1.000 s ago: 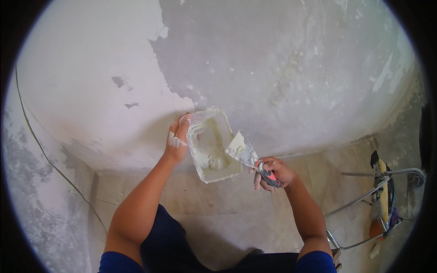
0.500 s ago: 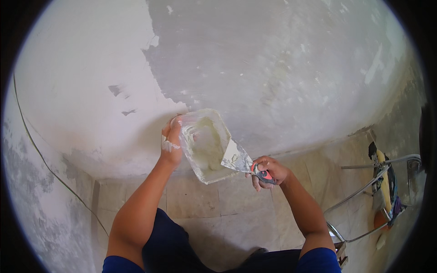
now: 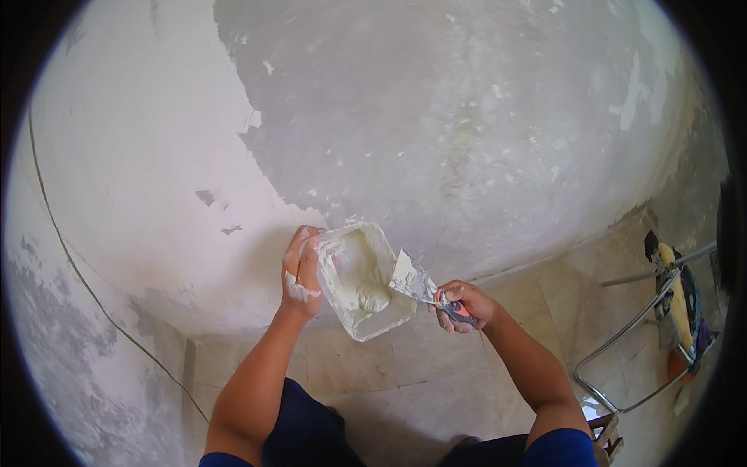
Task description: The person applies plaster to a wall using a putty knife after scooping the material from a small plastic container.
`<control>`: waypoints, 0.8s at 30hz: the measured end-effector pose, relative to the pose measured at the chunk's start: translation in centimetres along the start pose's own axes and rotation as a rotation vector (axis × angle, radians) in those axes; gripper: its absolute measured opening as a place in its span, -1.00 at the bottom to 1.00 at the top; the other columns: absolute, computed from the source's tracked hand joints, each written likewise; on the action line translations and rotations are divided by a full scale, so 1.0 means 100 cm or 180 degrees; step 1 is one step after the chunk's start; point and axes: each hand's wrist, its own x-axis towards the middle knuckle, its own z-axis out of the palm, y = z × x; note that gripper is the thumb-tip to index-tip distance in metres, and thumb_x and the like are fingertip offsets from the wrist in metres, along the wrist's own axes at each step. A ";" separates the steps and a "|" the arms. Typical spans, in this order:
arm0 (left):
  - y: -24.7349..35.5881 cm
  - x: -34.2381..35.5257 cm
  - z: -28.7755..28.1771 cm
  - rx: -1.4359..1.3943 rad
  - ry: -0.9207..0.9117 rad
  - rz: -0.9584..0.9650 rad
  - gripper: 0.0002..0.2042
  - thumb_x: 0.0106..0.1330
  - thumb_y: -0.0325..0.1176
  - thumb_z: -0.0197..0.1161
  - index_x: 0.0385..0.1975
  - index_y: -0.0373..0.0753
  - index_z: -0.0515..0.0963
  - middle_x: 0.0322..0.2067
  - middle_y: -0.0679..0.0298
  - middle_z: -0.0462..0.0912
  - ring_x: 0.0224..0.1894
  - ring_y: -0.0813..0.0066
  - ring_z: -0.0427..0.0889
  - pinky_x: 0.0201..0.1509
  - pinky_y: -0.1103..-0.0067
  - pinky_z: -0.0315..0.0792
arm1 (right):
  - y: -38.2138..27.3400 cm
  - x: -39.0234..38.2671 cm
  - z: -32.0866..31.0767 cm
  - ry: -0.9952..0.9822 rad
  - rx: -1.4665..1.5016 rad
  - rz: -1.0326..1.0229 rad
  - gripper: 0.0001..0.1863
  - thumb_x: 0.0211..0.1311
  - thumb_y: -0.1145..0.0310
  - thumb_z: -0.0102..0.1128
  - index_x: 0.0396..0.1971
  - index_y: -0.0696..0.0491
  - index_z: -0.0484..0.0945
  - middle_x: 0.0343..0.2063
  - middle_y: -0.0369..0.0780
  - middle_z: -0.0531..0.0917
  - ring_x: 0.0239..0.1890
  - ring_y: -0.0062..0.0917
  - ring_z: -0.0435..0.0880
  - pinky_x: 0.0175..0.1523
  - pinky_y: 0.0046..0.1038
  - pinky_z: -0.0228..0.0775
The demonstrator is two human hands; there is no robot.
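Observation:
My left hand [image 3: 302, 268], smeared with white paste, grips the left side of a rectangular plastic tub [image 3: 405, 313]. The tub is tilted, and pale putty [image 3: 372, 294] coats its walls and lies in a lump inside. In my right hand [image 3: 467, 305] is a putty knife [image 3: 414, 279] with a red and dark handle. Its wide blade, smeared with putty, points up and left beside the tub's right rim. Whether the blade touches the rim I cannot tell. Fingers of the left hand are partly hidden behind the tub.
Ahead rises a wall, with white coating [image 3: 148, 156] at left and bare grey plaster [image 3: 366, 101] at right. A thin cable [image 3: 101, 307] runs down the left wall. At right stands a metal-framed chair [image 3: 622, 350] with items on it. Pale tiles [image 3: 350, 362] cover the floor.
Both hands, tub and knife appear lower and slightly right in the picture, as the whole view has shifted. The blade has moved off the tub's inner edge to outside its right rim.

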 end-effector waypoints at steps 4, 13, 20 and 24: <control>-0.003 -0.001 0.006 -0.0248 -0.0107 0.0031 -0.69 0.61 -0.25 -0.09 -0.12 -0.39 0.50 -0.30 0.17 0.59 -0.28 0.45 0.60 -0.14 0.52 0.51 | -0.002 0.000 -0.003 0.0135 -0.0012 -0.0052 -0.49 0.47 0.08 0.15 -0.04 0.32 0.60 -0.57 0.06 0.69 -0.91 -0.57 0.35 -0.80 -0.52 0.14; -0.033 -0.005 0.015 -0.0266 -0.0135 -0.0259 -0.67 0.60 -0.28 -0.07 -0.10 -0.45 0.53 -0.25 0.09 0.62 -0.23 0.36 0.61 -0.08 0.44 0.51 | -0.013 0.003 -0.009 0.0773 0.0066 -0.0494 -0.50 0.59 0.03 -0.02 -0.03 0.26 0.58 -0.61 -0.13 0.64 -0.83 -0.59 0.40 -0.72 -0.55 0.23; -0.046 -0.003 0.019 0.0349 0.0225 0.0161 -0.64 0.62 -0.24 -0.05 -0.05 -0.45 0.55 -0.26 0.07 0.66 -0.21 0.28 0.62 -0.02 0.44 0.49 | -0.034 0.007 0.029 0.1335 -0.0956 -0.0960 -0.35 0.70 -0.11 -0.17 -0.03 0.26 0.61 -0.64 -0.31 0.48 -0.70 -0.64 0.38 -0.56 -0.52 0.21; -0.033 -0.002 0.022 -0.0043 0.0240 -0.0508 -0.63 0.63 -0.21 -0.03 -0.06 -0.45 0.55 -0.29 0.10 0.66 -0.23 0.30 0.63 -0.05 0.43 0.51 | -0.029 0.012 0.042 0.1524 -0.1614 -0.1199 -0.43 0.68 -0.03 -0.01 -0.11 0.25 0.67 -0.62 -0.36 0.43 -0.62 -0.70 0.33 -0.51 -0.53 0.19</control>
